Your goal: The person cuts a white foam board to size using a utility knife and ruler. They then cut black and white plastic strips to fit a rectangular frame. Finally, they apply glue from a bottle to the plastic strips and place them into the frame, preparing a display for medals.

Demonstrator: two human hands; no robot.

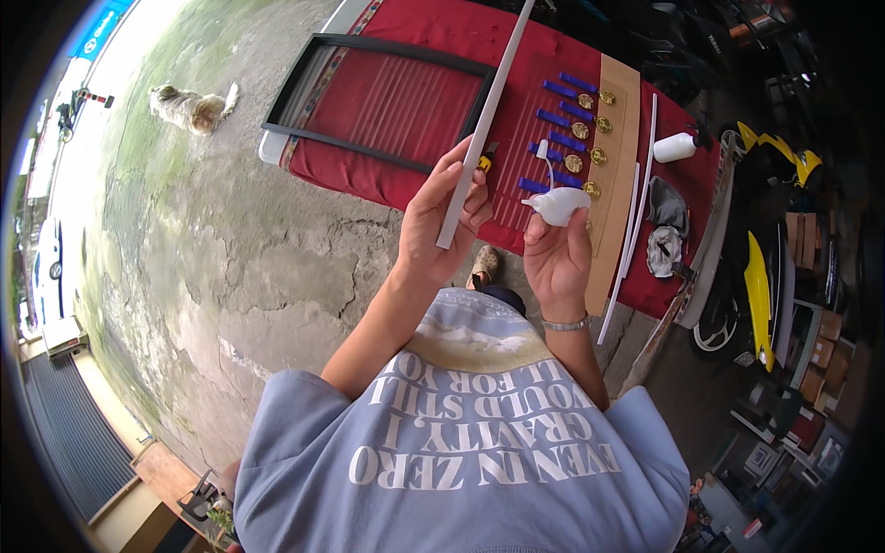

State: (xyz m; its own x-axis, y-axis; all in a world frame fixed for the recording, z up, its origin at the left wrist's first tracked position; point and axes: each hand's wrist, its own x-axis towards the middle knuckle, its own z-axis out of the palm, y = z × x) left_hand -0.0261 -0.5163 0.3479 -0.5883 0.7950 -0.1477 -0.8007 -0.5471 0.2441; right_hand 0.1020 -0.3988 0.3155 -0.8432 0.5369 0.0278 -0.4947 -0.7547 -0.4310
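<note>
My left hand is closed around a long white strip, which slants up and away past the table's far edge. Between the thumb and fingers of my right hand is a small white squeeze bottle, tilted so its nozzle points left toward the strip. A loose cap hangs off the bottle on a thin strap. Just beyond my left fingers lies a yellow and black utility knife. Several gold medals with blue ribbons lie in rows beyond the bottle, some on a tan wooden board.
A red cloth covers the table. On it are a black rectangular frame, more white strips, a white spray bottle and grey rags. A dog lies on the concrete at left; yellow motorcycle panels stand right.
</note>
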